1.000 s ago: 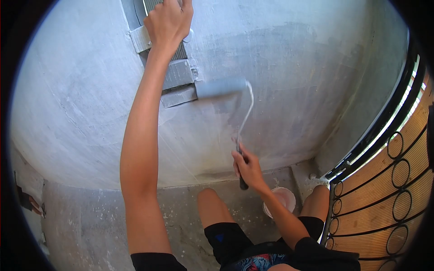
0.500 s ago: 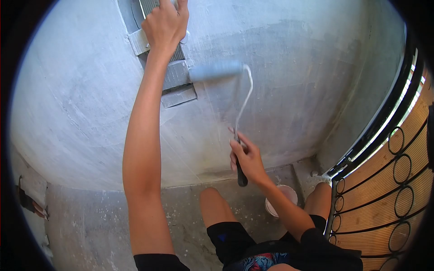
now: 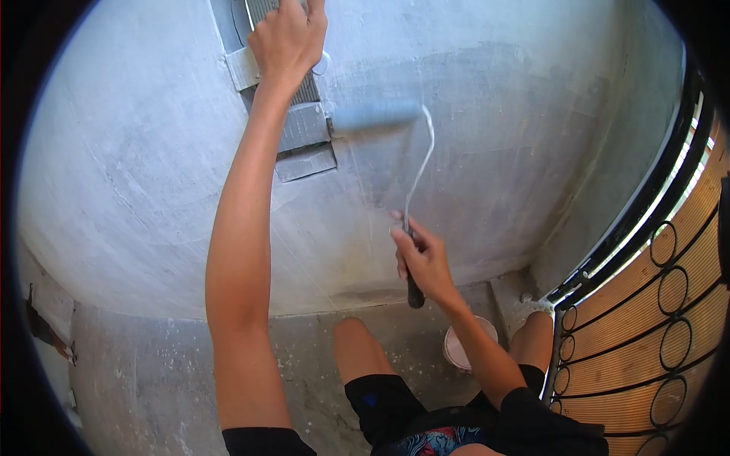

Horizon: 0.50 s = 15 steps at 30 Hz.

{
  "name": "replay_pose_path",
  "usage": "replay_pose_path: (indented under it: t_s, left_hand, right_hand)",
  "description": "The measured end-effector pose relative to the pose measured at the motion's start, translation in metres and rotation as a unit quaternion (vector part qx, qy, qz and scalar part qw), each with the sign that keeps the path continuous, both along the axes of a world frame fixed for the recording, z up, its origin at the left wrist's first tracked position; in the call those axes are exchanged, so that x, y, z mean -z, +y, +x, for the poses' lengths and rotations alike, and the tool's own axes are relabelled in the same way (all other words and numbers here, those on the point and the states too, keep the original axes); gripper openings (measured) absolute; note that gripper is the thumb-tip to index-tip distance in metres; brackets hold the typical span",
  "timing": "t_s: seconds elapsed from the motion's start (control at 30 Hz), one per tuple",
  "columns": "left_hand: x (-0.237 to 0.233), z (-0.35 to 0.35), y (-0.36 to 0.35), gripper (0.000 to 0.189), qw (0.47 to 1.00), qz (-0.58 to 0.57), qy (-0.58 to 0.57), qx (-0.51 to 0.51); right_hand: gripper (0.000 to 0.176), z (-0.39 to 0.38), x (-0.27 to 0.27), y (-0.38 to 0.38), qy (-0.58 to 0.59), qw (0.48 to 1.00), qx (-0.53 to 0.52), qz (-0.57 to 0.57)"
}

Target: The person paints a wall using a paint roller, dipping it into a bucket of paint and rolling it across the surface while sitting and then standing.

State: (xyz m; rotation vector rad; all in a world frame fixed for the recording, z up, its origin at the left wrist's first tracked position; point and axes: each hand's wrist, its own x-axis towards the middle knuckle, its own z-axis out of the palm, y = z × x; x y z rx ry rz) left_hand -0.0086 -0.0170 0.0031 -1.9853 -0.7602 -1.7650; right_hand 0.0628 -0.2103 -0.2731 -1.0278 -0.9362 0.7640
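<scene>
My right hand (image 3: pixel 423 262) is wrapped round the dark handle of a paint roller (image 3: pixel 376 114). The roller's pale blue sleeve is smeared by motion and lies near the grey-white wall (image 3: pixel 471 167), just right of a recess with blocks (image 3: pixel 306 125). Up at the top, my left hand (image 3: pixel 287 38) is raised in front of a ribbed strip (image 3: pixel 306 90) in that recess. Its fingers run up to the frame's edge, so their tips and anything between them are hidden.
A white bucket (image 3: pixel 470 343) stands on the speckled concrete floor (image 3: pixel 304 365), partly behind my right forearm. On the right is a black metal gate (image 3: pixel 608 365) with rings and orange-brown panels. Part of a dark object shows at the far left edge.
The roller and my right hand have shifted slightly to the right. My left hand also appears a little further right, along with the recess, as the view has moved slightly.
</scene>
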Motion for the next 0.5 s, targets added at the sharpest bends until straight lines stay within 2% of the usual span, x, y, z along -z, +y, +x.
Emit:
replay_pose_path:
  t_s: [0.17, 0.27, 0.33, 0.4, 0.5]
  left_hand:
    - [0.002, 0.002, -0.001, 0.054, 0.999, -0.003, 0.002, -0.032]
    - [0.004, 0.003, -0.001, 0.058, 0.999, -0.004, 0.006, -0.048]
    - [0.003, 0.002, -0.001, 0.061, 0.998, -0.023, 0.012, -0.053]
    - [0.005, 0.003, 0.000, 0.064, 0.998, 0.007, 0.010, -0.066]
    - [0.003, 0.003, 0.001, 0.066, 0.997, 0.009, 0.023, -0.071]
  right_hand:
    - [0.036, -0.007, 0.115, -0.010, 0.007, 0.998, -0.007, -0.057]
    - [0.034, -0.011, 0.147, -0.030, 0.042, 0.992, -0.045, -0.111]
    - [0.033, -0.012, 0.135, -0.037, 0.052, 0.989, -0.048, -0.126]
    - [0.032, -0.013, 0.122, -0.043, 0.065, 0.986, -0.050, -0.144]
    - [0.031, -0.011, 0.087, -0.033, 0.020, 0.994, -0.031, -0.101]
